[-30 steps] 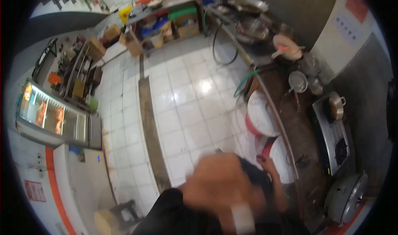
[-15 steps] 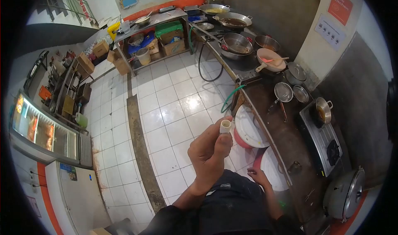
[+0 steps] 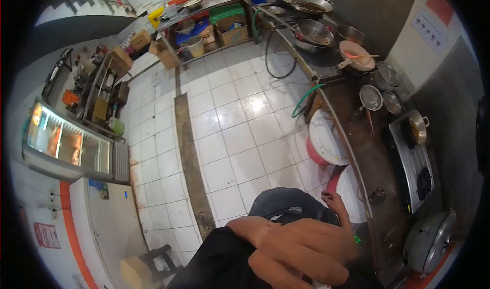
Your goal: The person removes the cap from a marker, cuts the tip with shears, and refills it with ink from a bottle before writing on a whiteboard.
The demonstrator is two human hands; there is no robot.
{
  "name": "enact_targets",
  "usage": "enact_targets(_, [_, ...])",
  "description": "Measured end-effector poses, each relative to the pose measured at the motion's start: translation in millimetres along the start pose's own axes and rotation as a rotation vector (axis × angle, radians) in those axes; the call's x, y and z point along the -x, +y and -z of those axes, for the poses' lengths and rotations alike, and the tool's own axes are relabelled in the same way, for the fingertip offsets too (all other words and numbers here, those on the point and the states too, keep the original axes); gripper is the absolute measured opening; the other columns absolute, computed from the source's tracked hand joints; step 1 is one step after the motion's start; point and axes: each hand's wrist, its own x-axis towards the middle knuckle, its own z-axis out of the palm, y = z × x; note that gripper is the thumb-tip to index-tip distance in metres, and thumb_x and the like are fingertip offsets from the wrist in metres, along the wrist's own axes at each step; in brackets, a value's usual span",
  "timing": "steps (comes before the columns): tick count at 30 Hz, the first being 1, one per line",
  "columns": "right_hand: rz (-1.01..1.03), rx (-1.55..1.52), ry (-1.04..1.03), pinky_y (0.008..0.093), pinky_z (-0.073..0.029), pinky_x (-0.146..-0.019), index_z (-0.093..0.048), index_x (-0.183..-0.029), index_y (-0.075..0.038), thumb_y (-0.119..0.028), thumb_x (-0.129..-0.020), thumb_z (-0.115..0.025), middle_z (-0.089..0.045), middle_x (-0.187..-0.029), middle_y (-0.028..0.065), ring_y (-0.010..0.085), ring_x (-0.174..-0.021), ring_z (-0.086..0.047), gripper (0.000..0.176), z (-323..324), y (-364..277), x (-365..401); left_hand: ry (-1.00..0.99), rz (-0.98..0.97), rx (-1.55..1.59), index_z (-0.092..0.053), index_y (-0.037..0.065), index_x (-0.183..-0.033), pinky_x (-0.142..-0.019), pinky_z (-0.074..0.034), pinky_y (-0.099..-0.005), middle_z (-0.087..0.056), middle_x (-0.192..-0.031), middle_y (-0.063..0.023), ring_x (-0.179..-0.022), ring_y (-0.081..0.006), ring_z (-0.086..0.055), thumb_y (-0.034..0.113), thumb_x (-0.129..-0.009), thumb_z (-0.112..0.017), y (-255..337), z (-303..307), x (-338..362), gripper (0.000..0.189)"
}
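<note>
My left hand (image 3: 306, 248) is close to the camera at the bottom, its back turned up and its fingers bent round. A small white tube (image 3: 320, 285) barely shows beneath the fingers at the lower edge; most of it is hidden. My right hand (image 3: 335, 203) hangs low beside my body, fingers loosely bent and a little apart, with nothing visible in it. It is nearest to a white lid (image 3: 352, 197) on a pink bucket, under the edge of the dark counter (image 3: 357, 136).
On the counter stand a gas stove (image 3: 414, 164), a large lidded pot (image 3: 430, 243), strainers (image 3: 370, 97) and a beige pan (image 3: 356, 57). A green hose (image 3: 306, 97) hangs over its edge. At left are a lit display fridge (image 3: 69, 141) and a white freezer (image 3: 115, 222).
My left hand has dropped towards my body and turned over, so the raised white tube is now mostly hidden. The view has shifted, and my right hand stays low by the buckets.
</note>
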Motion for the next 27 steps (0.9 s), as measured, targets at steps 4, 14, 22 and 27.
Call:
enact_targets(4, [-0.105,-0.055,-0.003,0.0352,-0.053,-0.085,-0.064,-0.116,0.000,-0.017,-0.088,-0.066,-0.069,-0.109,0.0161,0.0251,-0.099,-0.066,0.033,1.9,-1.0,5.7,-0.036,0.031,0.029,-0.071,0.002,-0.088,-0.049,-0.041,-0.0319,-0.059,-0.073,-0.0138,-0.052,-0.0209,-0.049,0.008,-0.088,-0.064,0.9,1.3,8.6,0.008])
enact_targets(14, [-0.106,-0.032,-0.036,0.0361,-0.051,-0.089,-0.064,-0.114,0.002,-0.017,-0.087,-0.067,-0.068,-0.110,0.0167,0.0264,-0.104,-0.066,0.033,-4.1,22.9,-2.0,0.092,0.140,0.042,-0.060,0.000,-0.073,-0.046,-0.040,-0.0349,-0.059,-0.068,-0.0161,-0.048,-0.0254,-0.050,0.004,-0.083,-0.065,5.0,-10.9,15.6,0.012])
enact_targets(22, [-0.135,-0.003,-0.041,0.0359,-0.052,-0.090,-0.063,-0.115,0.002,-0.018,-0.088,-0.066,-0.067,-0.111,0.0176,0.0270,-0.104,-0.065,0.034,0.3,13.6,-3.1,0.048,-0.002,0.088,-0.072,0.000,-0.093,-0.058,-0.046,-0.0351,-0.058,-0.076,-0.0128,-0.055,-0.0208,-0.050,0.008,-0.088,-0.066,-11.5,-15.0,9.7,0.011])
enact_targets(27, [-0.148,-0.037,-0.052,0.0357,-0.052,-0.090,-0.063,-0.116,0.002,-0.017,-0.088,-0.067,-0.067,-0.110,0.0188,0.0274,-0.104,-0.065,0.035,-3.7,22.7,-6.9,-0.006,-0.023,0.074,-0.071,0.000,-0.095,-0.059,-0.046,-0.0353,-0.057,-0.076,-0.0126,-0.055,-0.0214,-0.050,0.007,-0.087,-0.067,-13.2,-8.9,8.1,0.012])
